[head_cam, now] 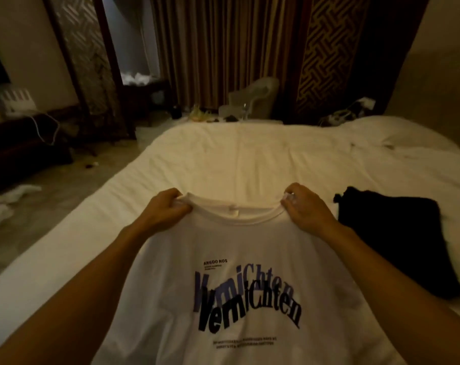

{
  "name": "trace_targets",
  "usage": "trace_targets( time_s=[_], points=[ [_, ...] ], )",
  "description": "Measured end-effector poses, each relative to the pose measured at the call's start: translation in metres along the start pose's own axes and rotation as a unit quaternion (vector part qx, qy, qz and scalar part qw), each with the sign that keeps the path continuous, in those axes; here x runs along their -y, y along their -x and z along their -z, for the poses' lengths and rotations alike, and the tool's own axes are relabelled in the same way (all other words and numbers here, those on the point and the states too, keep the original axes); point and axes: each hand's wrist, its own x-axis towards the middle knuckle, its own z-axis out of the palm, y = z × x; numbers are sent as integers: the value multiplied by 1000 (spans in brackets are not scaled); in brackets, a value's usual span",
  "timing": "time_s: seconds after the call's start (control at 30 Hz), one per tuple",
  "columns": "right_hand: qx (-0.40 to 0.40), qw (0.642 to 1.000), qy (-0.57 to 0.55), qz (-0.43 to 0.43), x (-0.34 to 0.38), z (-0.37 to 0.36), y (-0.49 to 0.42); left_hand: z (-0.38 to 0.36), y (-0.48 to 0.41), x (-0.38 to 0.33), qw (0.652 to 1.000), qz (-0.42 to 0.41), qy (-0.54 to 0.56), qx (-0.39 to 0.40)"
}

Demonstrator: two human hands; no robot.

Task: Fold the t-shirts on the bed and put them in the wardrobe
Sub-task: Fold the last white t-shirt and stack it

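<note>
White printed t-shirt [236, 259], collar pinched by my left grip [165, 209] and right grip [305, 209]; I'd lay it flat, clear of the seemingly folded black garment [389, 233] rightward.

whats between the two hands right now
The neckline of the white t-shirt stretches from the left hand to the right hand. Each hand grips one end. The head view shows this.

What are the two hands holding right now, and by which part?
Both the left hand and right hand grip the white printed cotton t-shirt at its shoulders, either side of the collar.
</note>
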Motion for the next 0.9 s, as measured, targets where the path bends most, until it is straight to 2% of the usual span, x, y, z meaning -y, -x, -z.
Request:
trace_targets(
  time_s=[0.1, 0.4, 0.9],
  points=[
    [32, 999, 8, -21, -27, -54, -18, -42, -22, 42, 998, 26, 15, 48],
    [124, 988, 85, -28, -97, -158, -106, -134, -125, 122, 996, 68, -20, 47],
    [82, 988, 124, 28, -154, -242, -300, -189, -338, 176, 995, 83, -47, 8]
  ],
)
